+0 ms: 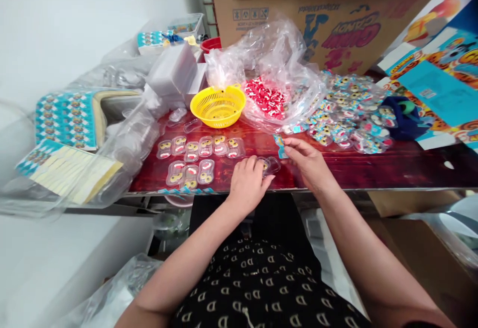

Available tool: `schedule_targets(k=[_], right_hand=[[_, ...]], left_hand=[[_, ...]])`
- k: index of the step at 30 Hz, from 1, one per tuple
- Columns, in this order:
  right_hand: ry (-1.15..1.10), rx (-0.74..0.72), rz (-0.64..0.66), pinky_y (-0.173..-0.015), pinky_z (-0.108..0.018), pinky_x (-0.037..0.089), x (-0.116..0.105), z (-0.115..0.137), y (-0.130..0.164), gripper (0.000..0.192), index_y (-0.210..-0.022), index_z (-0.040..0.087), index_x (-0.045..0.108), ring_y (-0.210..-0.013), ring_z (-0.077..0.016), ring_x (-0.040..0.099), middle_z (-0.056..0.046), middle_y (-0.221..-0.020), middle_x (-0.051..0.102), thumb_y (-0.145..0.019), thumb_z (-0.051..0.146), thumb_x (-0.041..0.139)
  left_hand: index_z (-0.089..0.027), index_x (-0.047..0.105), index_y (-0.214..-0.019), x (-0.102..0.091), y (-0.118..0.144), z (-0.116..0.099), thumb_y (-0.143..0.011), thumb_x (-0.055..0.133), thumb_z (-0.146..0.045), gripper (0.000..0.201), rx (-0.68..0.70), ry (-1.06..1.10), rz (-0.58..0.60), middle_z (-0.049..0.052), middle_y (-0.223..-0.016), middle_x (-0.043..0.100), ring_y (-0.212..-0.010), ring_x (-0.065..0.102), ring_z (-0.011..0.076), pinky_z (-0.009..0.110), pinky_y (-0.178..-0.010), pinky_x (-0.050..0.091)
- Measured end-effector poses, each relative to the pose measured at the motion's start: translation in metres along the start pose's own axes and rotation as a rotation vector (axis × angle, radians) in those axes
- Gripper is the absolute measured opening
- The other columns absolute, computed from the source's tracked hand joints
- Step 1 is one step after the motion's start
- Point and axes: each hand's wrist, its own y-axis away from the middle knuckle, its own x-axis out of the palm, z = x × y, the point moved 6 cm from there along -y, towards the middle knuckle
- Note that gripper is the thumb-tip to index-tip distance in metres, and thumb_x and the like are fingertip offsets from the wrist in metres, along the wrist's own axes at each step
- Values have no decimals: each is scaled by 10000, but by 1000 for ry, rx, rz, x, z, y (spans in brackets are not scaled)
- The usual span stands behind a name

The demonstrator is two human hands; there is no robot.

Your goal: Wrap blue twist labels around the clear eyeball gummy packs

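Observation:
My left hand [248, 181] rests on the red table [373, 166] near its front edge, fingers pinching a small clear plastic blister case [271, 165] with a yellow sweet inside. My right hand [306, 161] is just right of the case and holds a small blue printed card [280, 145] between thumb and fingertips. Left of my hands, several filled clear cases [197, 156] lie in two rows, each holding yellow and red-white sweets.
A yellow basket [218, 105] stands behind the rows. A clear bag of red-white candies [266, 98] lies beside it. Finished blue packs [347, 114] pile at the right. Stacked blue cards [65, 119] and empty clear trays [136, 131] sit left. Cardboard boxes [317, 14] stand behind.

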Motion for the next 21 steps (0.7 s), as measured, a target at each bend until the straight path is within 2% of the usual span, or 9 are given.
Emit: schedule_targets(k=[3,6,9,12,14,18,21], right_hand=[[216,-37,-4,-750,-320,578,-4,-6,6,494,-1271,262,689,-722,-130,662,-4,-999,736,-800,409,719],[541,-147,3,-827,-357,568,-4,-7,12,599,-1442,227,581,-766,-172,694,-23,-924,761,-863,365,641],[781,-226,42,-827,-380,575,3,-9,13,635,-1496,212,524,-798,-215,724,-51,-941,787,-873,305,606],[890,-309,77,-819,-397,586,12,-7,10,646,-1525,207,484,-816,-235,731,-82,-1041,791,-885,263,558],[937,-356,96,-819,-389,586,18,-6,6,649,-1547,199,452,-843,-241,733,-92,-1090,786,-905,251,524],[1041,-347,158,-785,-360,578,28,-11,-2,645,-1569,164,410,-863,-261,735,-104,-1048,790,-934,242,495],[1128,-315,208,-801,-375,568,35,-16,-4,639,-1566,122,405,-885,-279,723,-130,-1016,786,-946,241,501]], left_hand=[[-110,632,-1256,6,-5,1,-928,663,-489,503,-39,-27,51,185,-1274,661,-1116,626,352,483,-930,518],[-138,679,-1166,12,-6,1,-941,659,-405,349,-28,-72,111,149,-1144,688,-1056,631,334,455,-884,522],[-123,662,-1201,14,-2,5,-955,630,-346,334,-38,-93,102,150,-1104,687,-1016,633,319,442,-860,521],[-119,634,-1266,13,2,10,-951,621,-350,391,-75,-88,56,143,-1077,688,-974,635,313,446,-852,521],[-134,659,-1219,11,6,14,-953,606,-355,350,-101,-101,31,136,-1038,689,-964,631,312,449,-849,520],[-162,703,-1049,13,10,17,-957,594,-359,243,-113,-135,57,133,-1002,678,-963,621,315,453,-832,522],[-171,702,-1049,14,12,16,-964,602,-384,250,-106,-140,88,132,-1022,668,-964,614,319,461,-828,522]])
